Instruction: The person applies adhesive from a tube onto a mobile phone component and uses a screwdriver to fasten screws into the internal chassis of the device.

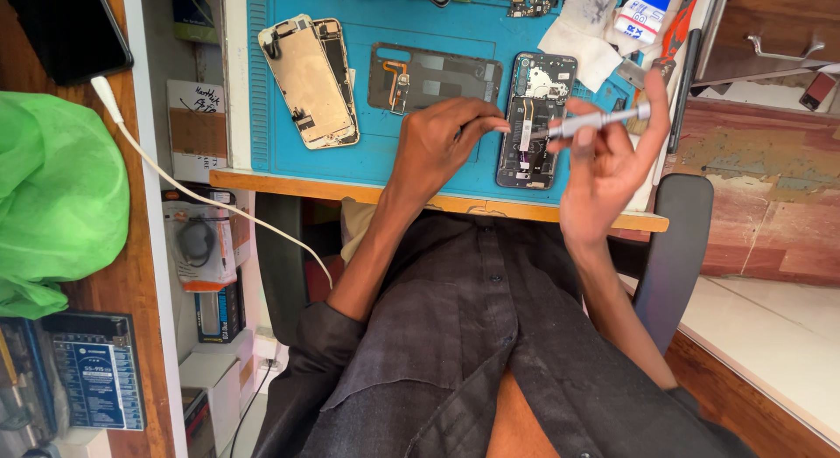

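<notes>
An opened dark phone (535, 117) lies on the blue work mat (385, 152), its inner boards exposed. My right hand (604, 165) hovers above the phone's right side and holds a thin silver screwdriver (599, 121) almost level, tip toward the left. My left hand (442, 139) rests on the mat just left of the phone, fingers pinched together near the screwdriver's tip; whether they pinch anything is too small to tell. A dark rear frame with an orange flex cable (433, 77) lies behind the left hand.
Two gold-backed phone screens (308, 80) lie at the mat's left. White tissue (579, 40), a small tube (640, 13) and red-handled pliers (674, 38) sit at the back right. A white cable (188, 191) hangs by a green bag (54, 191).
</notes>
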